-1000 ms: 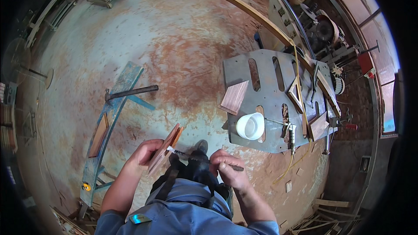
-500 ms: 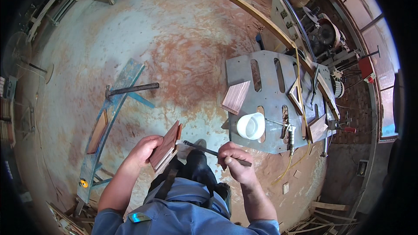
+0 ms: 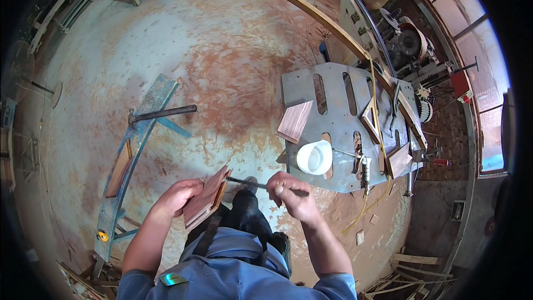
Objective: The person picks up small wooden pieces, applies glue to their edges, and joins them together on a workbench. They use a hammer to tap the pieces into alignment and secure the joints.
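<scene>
My left hand (image 3: 183,195) is closed around the left side of a reddish-brown striped wooden board (image 3: 206,197), held tilted above my lap. Along its right side runs a stepped, paler edge. My right hand (image 3: 291,195) grips a slim dark brush (image 3: 248,183) by its handle. The brush reaches left, and its tip meets the upper part of that edge; its bristles are too small to make out here. Nearby, a white plastic tub (image 3: 314,158) stands at the near left of a grey metal table (image 3: 338,133).
A similar board (image 3: 295,121) overhangs the table's left edge. A wooden triangle (image 3: 372,119), an air blow gun (image 3: 365,172) and another wood piece (image 3: 399,160) lie to the right. Leftward, a blue bench (image 3: 145,112) carries a hammer (image 3: 166,113) and a tape measure (image 3: 102,236). Machinery (image 3: 411,41) stands far right.
My right hand has moved slightly left and up, bringing the brush tip from just off the board onto its edge. The board has shifted a little left and down in my left hand.
</scene>
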The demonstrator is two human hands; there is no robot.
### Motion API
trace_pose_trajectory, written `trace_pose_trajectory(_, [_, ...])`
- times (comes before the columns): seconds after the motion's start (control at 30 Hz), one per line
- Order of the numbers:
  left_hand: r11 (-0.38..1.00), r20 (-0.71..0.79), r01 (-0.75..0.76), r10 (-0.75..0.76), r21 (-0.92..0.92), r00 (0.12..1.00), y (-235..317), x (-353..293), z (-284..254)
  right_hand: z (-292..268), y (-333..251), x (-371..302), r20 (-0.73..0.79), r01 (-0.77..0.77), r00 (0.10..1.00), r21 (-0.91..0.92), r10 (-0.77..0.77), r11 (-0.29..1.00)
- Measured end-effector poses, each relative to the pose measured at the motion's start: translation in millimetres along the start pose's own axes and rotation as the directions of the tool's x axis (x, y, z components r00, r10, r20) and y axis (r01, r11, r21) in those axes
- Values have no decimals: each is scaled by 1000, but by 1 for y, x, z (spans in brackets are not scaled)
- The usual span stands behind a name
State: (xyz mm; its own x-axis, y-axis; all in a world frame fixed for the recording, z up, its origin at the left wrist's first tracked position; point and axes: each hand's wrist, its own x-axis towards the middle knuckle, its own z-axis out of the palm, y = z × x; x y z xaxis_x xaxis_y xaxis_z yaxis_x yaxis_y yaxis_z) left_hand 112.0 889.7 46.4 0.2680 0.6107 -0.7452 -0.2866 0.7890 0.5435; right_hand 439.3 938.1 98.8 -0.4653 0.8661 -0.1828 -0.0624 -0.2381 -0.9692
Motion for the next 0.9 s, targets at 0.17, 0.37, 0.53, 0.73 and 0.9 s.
trace_pose_trajectory(0.17, [1000, 40, 3, -2, -13, 999, -4, -2, -4, -8, -1, 4, -91, 8, 996, 5, -7, 1000])
trace_pose_trajectory(0.37, [994, 74, 15, -7, -109, 997, -4, 0, -7, -3, -10, -3, -63, 37, 997, -5, -38, 999])
trace_pose_trajectory(0.53, [989, 179, 7, 20, -145, 984, -8, 6, -10, -12, 9, -7, -123, 77, 991, 131, -60, 988])
trace_pose_trajectory(0.73, [983, 228, -31, 72, -178, 971, -17, 9, -19, -50, -26, -35, -635, 218, 754, 5, -166, 976])
trace_pose_trajectory(0.9, [939, -21, -159, 161, -306, 987, -17, 3, -7, -112, -43, -52, -876, -201, 468, -232, -115, 952])
